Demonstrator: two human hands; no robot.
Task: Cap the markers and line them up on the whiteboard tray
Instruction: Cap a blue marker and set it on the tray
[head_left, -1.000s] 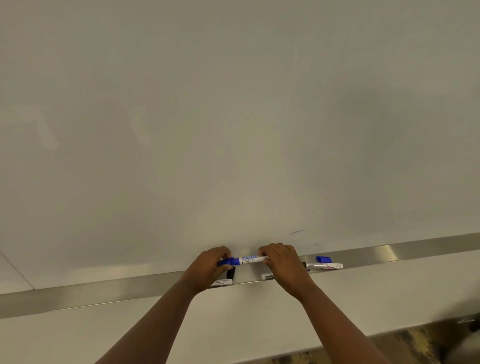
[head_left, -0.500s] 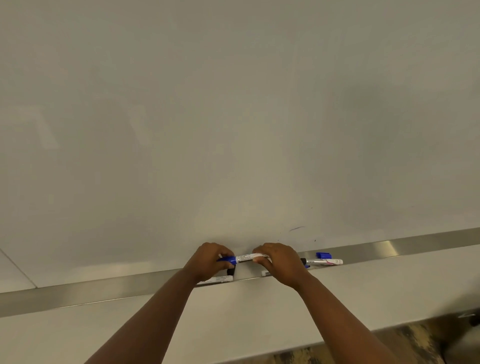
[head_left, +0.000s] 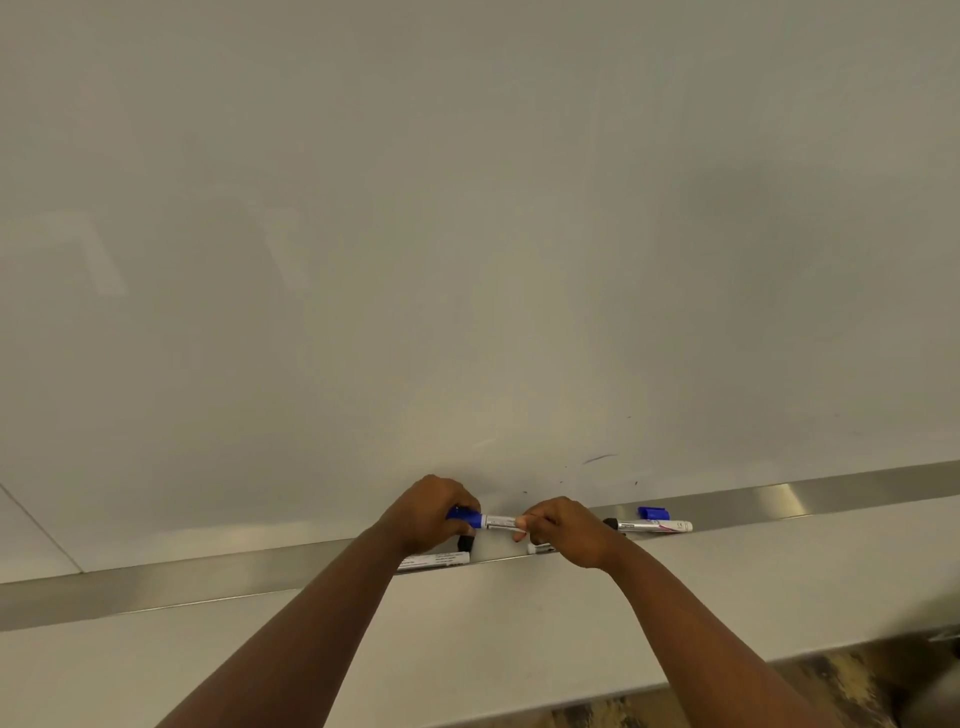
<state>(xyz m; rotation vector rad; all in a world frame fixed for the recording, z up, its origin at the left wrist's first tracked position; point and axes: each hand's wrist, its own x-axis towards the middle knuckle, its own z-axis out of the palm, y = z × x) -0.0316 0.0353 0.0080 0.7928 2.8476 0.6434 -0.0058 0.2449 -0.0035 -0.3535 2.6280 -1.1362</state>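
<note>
Hands (head_left: 434, 514) (head_left: 569, 530) — both gripping blue marker (head_left: 485, 519)

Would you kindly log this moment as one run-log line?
left hand: grips blue cap end | right hand: grips barrel | blue marker: held above tray | loose blue cap: on tray

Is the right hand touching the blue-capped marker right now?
Touching. In the head view the right hand pinches the white end of the blue-capped marker in its fingers, while the left hand grips the capped end.
</note>
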